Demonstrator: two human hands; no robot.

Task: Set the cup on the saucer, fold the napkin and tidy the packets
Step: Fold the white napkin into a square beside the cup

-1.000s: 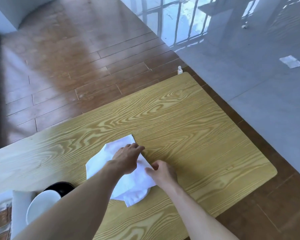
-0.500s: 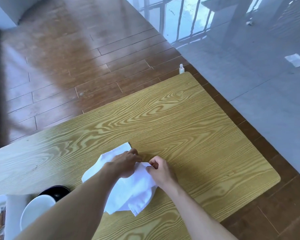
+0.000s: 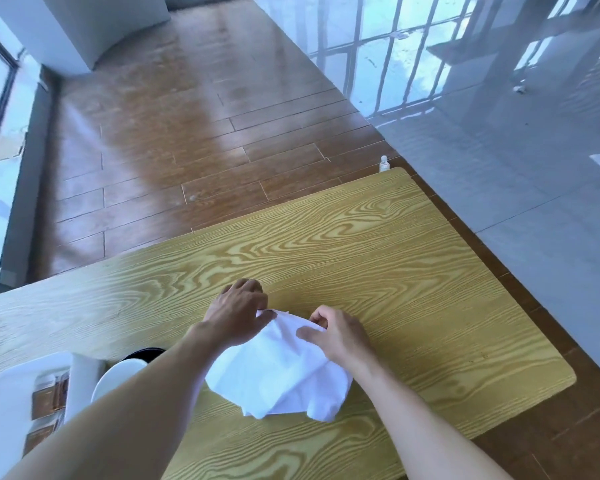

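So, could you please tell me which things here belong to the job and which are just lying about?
Job:
white napkin, pinched by left hand and right hand
white saucer
packets in white tray

Lying about:
small bottle on floor
black dish

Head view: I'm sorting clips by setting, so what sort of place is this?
Probably a café or dining room: a wood-grain table, a white tray of packets, a white napkin, and glossy floor tiles mirroring tall windows.

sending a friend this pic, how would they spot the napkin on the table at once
Start at the yellow wood-grain table and follow both bare forearms to where the left hand and right hand meet. The napkin is the rumpled white cloth pinched between them, soft and creased, unlike the hard white dishes at the left.
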